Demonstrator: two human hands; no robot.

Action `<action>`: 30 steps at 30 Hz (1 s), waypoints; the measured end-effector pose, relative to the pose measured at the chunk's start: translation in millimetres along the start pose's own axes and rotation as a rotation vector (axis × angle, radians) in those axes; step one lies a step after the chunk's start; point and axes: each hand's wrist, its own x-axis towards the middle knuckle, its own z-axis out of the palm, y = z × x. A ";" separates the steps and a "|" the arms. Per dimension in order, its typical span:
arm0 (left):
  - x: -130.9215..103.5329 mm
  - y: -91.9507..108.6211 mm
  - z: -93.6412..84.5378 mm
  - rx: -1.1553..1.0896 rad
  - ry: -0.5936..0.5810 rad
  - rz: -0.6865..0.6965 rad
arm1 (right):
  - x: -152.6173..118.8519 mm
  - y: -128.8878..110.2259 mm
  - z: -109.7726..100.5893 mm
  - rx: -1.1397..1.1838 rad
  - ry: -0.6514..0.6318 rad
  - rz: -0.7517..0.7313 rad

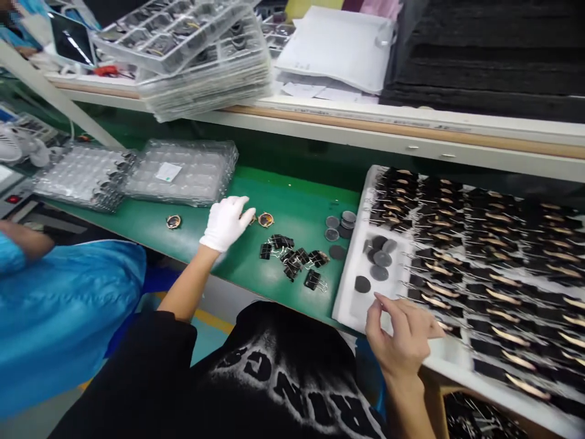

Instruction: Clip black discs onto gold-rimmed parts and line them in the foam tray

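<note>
My left hand (225,224), in a white glove, is over the green bench with fingers and thumb apart. Just past its thumb lies a round gold-rimmed watch piece (265,220); a second one is partly hidden by the thumb. Another watch piece (173,222) rests to the left. My bare right hand (402,334) is at the front edge of a white tray (350,292), thumb and index tips pinched close. Whatever is between them, if anything, is too small to make out. Dark round discs (381,259) lie in the tray near that hand.
Several black binder clips (297,256) and more discs (333,222) lie mid-bench. Rows of clipped black pieces (493,274) fill the tray. Clear plastic trays (183,171) stand at the left rear. A shelf (320,122) overhangs the bench. A person in blue (68,317) is close on the left.
</note>
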 end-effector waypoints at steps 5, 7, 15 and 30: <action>-52.2 -109.5 9.5 0.101 0.213 -0.472 | 23.4 -6.1 9.3 0.088 -0.085 -0.124; -72.3 -138.4 6.8 0.131 0.220 -0.577 | 33.1 -10.0 12.7 0.118 -0.122 -0.160; -80.7 -104.5 32.5 0.064 -0.017 -0.280 | 69.9 -34.5 30.9 0.208 -0.299 -0.280; -41.5 6.6 12.8 -0.208 0.273 0.069 | 76.3 -55.8 28.1 1.232 -0.566 0.796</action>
